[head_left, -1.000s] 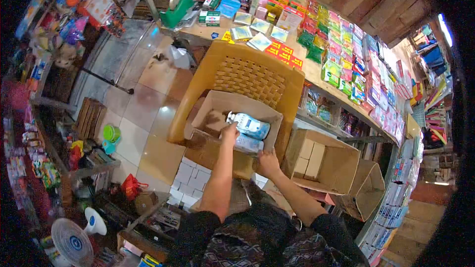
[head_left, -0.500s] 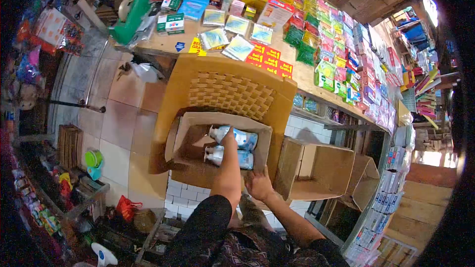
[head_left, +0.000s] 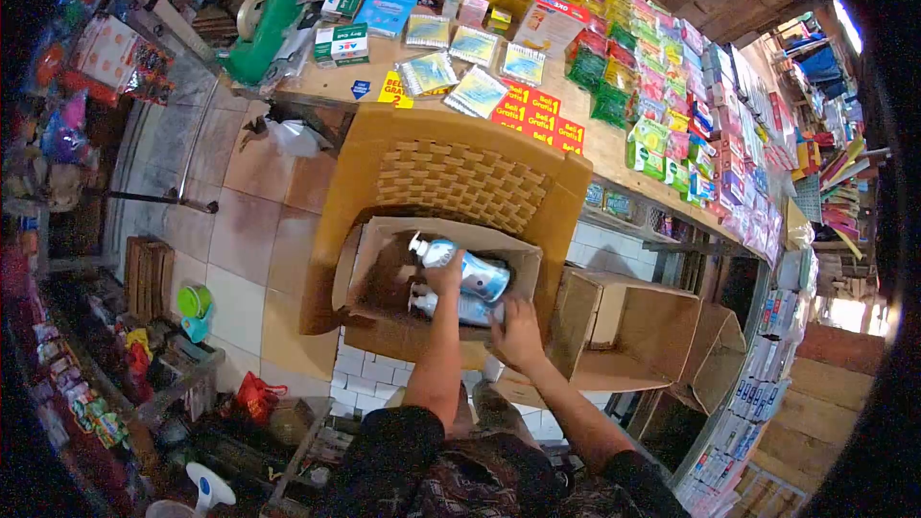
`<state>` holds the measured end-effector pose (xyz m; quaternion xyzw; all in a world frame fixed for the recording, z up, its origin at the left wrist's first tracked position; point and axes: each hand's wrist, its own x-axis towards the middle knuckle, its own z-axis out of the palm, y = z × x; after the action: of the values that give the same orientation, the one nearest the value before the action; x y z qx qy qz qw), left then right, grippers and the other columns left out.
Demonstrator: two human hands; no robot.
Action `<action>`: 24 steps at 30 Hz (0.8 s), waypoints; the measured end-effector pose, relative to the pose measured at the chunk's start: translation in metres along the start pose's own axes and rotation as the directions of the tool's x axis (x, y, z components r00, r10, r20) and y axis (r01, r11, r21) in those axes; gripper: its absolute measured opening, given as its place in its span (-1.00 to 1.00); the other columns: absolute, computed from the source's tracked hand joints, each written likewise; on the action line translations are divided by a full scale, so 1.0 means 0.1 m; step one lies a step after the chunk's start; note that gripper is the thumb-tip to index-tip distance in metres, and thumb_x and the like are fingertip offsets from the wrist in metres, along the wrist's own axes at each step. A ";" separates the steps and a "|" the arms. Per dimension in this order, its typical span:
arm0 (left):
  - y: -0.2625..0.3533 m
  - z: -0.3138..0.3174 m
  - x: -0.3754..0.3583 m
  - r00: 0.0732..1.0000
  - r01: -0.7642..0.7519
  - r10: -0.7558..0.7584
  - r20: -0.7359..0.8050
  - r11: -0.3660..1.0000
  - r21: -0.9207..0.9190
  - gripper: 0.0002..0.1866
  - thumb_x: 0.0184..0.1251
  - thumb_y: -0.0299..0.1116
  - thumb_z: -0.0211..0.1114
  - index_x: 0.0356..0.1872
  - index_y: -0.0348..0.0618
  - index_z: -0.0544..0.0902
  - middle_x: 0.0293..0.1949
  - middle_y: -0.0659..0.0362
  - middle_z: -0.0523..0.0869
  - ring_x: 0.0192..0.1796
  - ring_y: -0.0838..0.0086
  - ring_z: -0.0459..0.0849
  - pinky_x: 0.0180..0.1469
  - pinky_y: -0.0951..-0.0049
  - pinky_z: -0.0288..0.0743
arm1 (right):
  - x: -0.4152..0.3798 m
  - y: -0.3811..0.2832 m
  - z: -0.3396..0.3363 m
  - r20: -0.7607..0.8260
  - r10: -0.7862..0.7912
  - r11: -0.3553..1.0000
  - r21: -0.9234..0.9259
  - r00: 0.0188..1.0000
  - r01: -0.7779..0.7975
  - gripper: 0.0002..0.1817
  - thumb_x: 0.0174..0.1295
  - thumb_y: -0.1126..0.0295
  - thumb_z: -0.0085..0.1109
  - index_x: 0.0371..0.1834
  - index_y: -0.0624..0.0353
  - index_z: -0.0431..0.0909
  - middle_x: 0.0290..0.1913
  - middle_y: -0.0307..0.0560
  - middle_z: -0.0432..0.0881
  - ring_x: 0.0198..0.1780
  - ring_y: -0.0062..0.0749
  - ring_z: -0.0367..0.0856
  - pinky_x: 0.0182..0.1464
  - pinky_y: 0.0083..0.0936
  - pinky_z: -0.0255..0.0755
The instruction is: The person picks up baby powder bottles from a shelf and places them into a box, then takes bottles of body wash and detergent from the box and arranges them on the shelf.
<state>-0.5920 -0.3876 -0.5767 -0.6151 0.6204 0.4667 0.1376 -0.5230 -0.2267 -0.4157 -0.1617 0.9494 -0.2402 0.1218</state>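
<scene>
An open cardboard box sits on the seat of a brown woven-back plastic chair. Inside it, my left hand is closed round the upper part of a blue-and-white pump bottle, whose white pump points to the upper left. Beneath lies a second pump bottle, partly covered by my left wrist. My right hand is at the box's lower right edge, by the base of the second bottle; its fingers are bent, and whether they grip anything is unclear.
A wooden counter with many packets and small boxes runs behind the chair and down the right. Empty cardboard boxes stand right of the chair. On the left are a tiled floor, a green-lidded container and a red bag.
The upper bottle is lifted and tilted a little, in my left hand. My right hand has moved from the box's outer edge up toward the lower bottle's base. The whole view has shifted slightly.
</scene>
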 end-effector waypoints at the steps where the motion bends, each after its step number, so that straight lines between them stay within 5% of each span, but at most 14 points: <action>1: 0.10 -0.17 -0.24 0.998 -0.067 0.066 -0.021 0.997 -0.046 0.12 -0.33 0.13 0.68 0.16 -0.56 0.39 0.06 -0.23 0.62 0.11 0.01 0.62 0.12 0.15 0.53 | 0.10 0.00 -0.03 -0.021 0.010 1.000 0.008 1.000 -0.010 -0.39 0.05 0.32 0.36 0.16 0.35 0.39 0.10 0.30 0.48 0.13 0.21 0.45 0.36 0.05 0.18; 2: 0.10 -0.24 -0.40 0.973 -0.214 0.198 -0.120 0.967 -0.141 0.01 -0.33 0.03 0.69 0.11 -0.50 0.44 0.04 -0.20 0.64 0.10 0.03 0.63 0.09 0.13 0.52 | 0.21 -0.02 -0.07 -0.037 -0.020 1.000 -0.014 0.999 0.019 -0.33 0.02 0.32 0.38 0.20 0.36 0.35 0.08 0.30 0.49 0.13 0.23 0.45 0.34 0.04 0.21; 7: 0.21 -0.52 -1.02 0.815 -0.475 0.572 0.093 0.752 -0.456 -0.12 -0.25 -0.14 0.69 0.10 -0.42 0.44 -0.06 -0.10 0.70 -0.03 0.14 0.70 0.03 0.22 0.55 | 0.53 -0.07 -0.18 0.007 -0.052 0.997 0.062 0.999 0.051 -0.08 -0.17 0.30 0.52 0.29 0.37 0.24 0.02 0.34 0.53 0.08 0.27 0.50 0.16 -0.04 0.40; 9: 0.51 -0.88 -1.56 0.779 -0.585 0.626 0.033 0.746 -0.317 -0.16 -0.22 -0.20 0.68 0.10 -0.39 0.44 -0.11 -0.05 0.71 -0.08 0.17 0.70 0.00 0.22 0.55 | 0.61 -0.16 -0.37 -0.003 0.041 0.981 0.191 0.999 -0.040 -0.15 -0.30 0.30 0.59 0.13 0.34 0.35 -0.12 0.30 0.60 -0.04 0.24 0.58 -0.03 -0.06 0.50; 11: 0.48 -0.90 -1.60 0.653 -0.649 0.756 0.053 0.593 -0.477 -0.16 -0.15 -0.21 0.65 0.14 -0.38 0.41 -0.10 0.00 0.70 -0.12 0.18 0.70 -0.09 0.30 0.57 | 0.57 -0.09 -0.50 0.007 0.063 0.973 0.220 0.998 -0.063 -0.21 -0.32 0.30 0.60 0.05 0.31 0.40 -0.18 0.27 0.63 -0.10 0.23 0.61 -0.07 -0.08 0.53; 13: 0.33 -0.81 -1.40 0.802 -0.072 0.427 0.418 0.764 -0.641 -0.23 0.13 0.07 0.36 0.21 -0.30 0.37 0.10 -0.02 0.57 0.09 0.29 0.57 0.05 0.27 0.45 | 0.49 -0.05 -0.61 -0.059 0.218 0.899 0.401 0.974 -0.177 -0.28 -0.30 0.29 0.60 -0.02 0.28 0.43 -0.15 0.22 0.66 -0.08 0.05 0.68 -0.01 -0.22 0.55; 14: 0.27 -0.80 -1.41 0.841 0.267 0.183 0.508 0.677 -0.686 -0.25 0.30 0.22 0.15 0.25 -0.25 0.36 0.23 -0.03 0.48 0.22 0.36 0.48 0.15 0.25 0.38 | 0.43 -0.04 -0.66 -0.115 0.270 0.866 0.463 0.956 -0.189 -0.26 -0.29 0.28 0.60 0.00 0.28 0.43 -0.13 0.19 0.67 -0.07 -0.03 0.69 0.01 -0.26 0.55; 15: 0.21 -0.76 -1.32 0.820 0.448 -0.057 0.570 0.684 -0.576 -0.27 0.42 0.23 -0.09 0.37 -0.14 0.31 0.37 0.00 0.36 0.34 0.34 0.37 0.31 0.14 0.22 | 0.38 -0.03 -0.72 -0.169 0.325 0.828 0.526 0.930 -0.194 -0.25 -0.29 0.27 0.60 0.01 0.28 0.42 -0.11 0.17 0.68 -0.06 -0.11 0.70 0.02 -0.30 0.55; 17: -0.06 -0.41 -0.99 0.796 0.508 -0.064 0.602 0.611 -0.607 -0.27 0.42 0.18 -0.05 0.41 -0.15 0.26 0.39 0.02 0.34 0.35 0.28 0.35 0.33 0.11 0.21 | 0.29 -0.05 -0.91 -0.193 0.393 0.786 0.578 0.899 -0.219 -0.18 -0.30 0.30 0.63 0.10 0.28 0.41 -0.07 0.02 0.69 -0.05 -0.35 0.66 0.04 -0.36 0.53; 22: -0.67 0.36 -0.17 0.806 0.534 -0.104 0.583 0.552 -0.640 -0.26 0.42 0.11 0.02 0.46 -0.16 0.21 0.42 0.05 0.30 0.36 0.19 0.33 0.36 0.07 0.20 | 0.08 0.11 -1.01 -0.334 0.409 0.757 0.644 0.849 -0.111 -0.12 -0.30 0.34 0.65 0.16 0.32 0.36 0.00 0.06 0.65 -0.03 -0.31 0.64 0.05 -0.36 0.54; 24: -0.82 0.41 -0.04 0.834 0.511 -0.141 0.534 0.565 -0.648 -0.26 0.40 0.12 0.04 0.45 -0.16 0.23 0.41 0.05 0.32 0.35 0.18 0.34 0.35 0.07 0.20 | -0.03 0.08 -1.14 -0.264 0.426 0.710 0.690 0.865 -0.139 -0.11 -0.29 0.37 0.64 0.18 0.33 0.34 0.00 0.06 0.64 -0.02 -0.31 0.64 0.05 -0.37 0.54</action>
<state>-0.5346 -0.3384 -0.6291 -0.6028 0.1866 0.7717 0.0793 -0.5578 -0.1718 -0.3217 0.0950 0.8228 -0.5603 0.0074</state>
